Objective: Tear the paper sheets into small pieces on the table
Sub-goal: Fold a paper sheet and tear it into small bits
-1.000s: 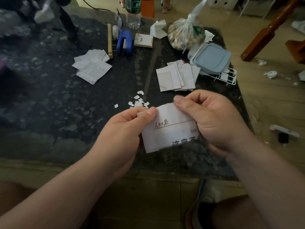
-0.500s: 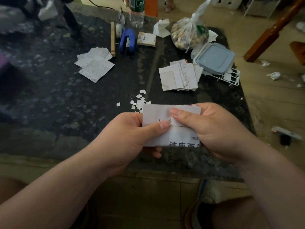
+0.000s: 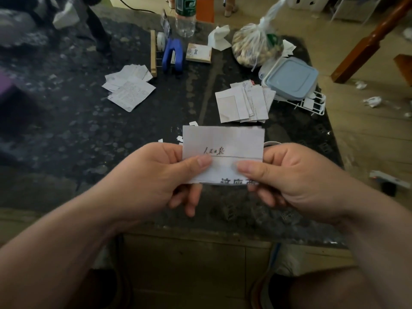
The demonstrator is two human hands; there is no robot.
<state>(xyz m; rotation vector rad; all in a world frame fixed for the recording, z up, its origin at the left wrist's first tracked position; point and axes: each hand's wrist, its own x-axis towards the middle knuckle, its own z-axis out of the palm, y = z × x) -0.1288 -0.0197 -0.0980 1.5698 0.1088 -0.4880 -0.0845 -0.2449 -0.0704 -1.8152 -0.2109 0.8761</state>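
A person holds a piece of printed paper upright in the air, just above the near edge of a dark speckled table. The left hand pinches its lower left part between thumb and curled fingers; the right hand pinches the lower right the same way, thumbs apart. The sheet looks thin, light and limp, so it should rip easily; a clean tear likely calls for both thumbs close together at the top edge. A few torn scraps lie on the table behind it, with two untorn stacks farther back. A knotted clear plastic bag holds pale lumpy contents, too blurred to name. A pale blue box has its lid on, hiding whatever is inside.
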